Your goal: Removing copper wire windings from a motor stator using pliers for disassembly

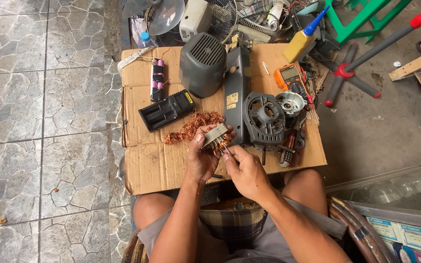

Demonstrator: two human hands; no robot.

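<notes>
My left hand [201, 158] grips a small metal motor stator core [215, 135] above the front of a cardboard sheet [152, 165]. My right hand [242, 168] is closed just right of it, pinching a thin tool or wire at the core's lower edge; which one I cannot tell. A tangle of stripped copper wire [193, 125] lies just behind the core. A grey fan motor frame [263, 118] and a long dark grey column [237, 87] lie to the right.
On the cardboard lie a black battery charger [167, 110], a pink battery pack [157, 79], a grey motor cover [202, 63], an orange multimeter [288, 77] and a yellow glue bottle [302, 40]. Fan parts are piled behind. Stone tiles run along the left.
</notes>
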